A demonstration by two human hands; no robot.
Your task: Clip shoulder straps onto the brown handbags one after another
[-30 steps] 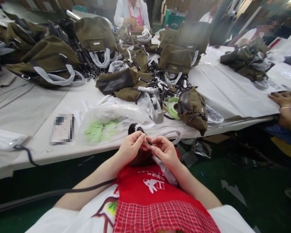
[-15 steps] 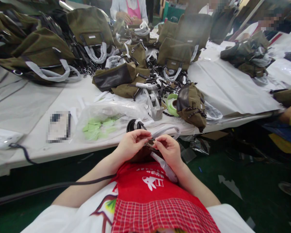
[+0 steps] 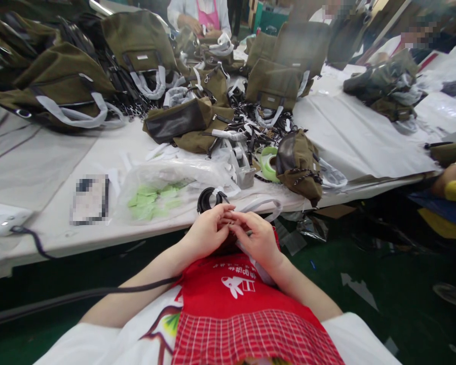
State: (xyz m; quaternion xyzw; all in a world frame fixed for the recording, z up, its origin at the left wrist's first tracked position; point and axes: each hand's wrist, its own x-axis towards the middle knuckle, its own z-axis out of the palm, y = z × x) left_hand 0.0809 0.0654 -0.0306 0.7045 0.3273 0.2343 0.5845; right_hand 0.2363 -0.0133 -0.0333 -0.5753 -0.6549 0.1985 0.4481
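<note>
My left hand [image 3: 207, 231] and my right hand [image 3: 255, 236] meet over my lap at the table's front edge, fingertips pinched together. Between them they grip a dark strap [image 3: 228, 245] with a white wrapped band [image 3: 256, 263] trailing down onto my red apron. Just beyond my fingers a coiled black strap [image 3: 209, 196] lies on the table edge beside a white strap loop [image 3: 264, 204].
On the white table [image 3: 41, 167] lie a plastic bag of green pieces [image 3: 163, 192], a tape dispenser [image 3: 243, 167], green tape [image 3: 269, 163], a small olive pouch [image 3: 300, 165] and several olive bags [image 3: 72, 86]. Other people work at the far side and right edge [image 3: 454, 177].
My hands have closed tighter together and the fingers overlap more. The view has tipped slightly upward. The person's hand at the right edge has pulled back off the table.
</note>
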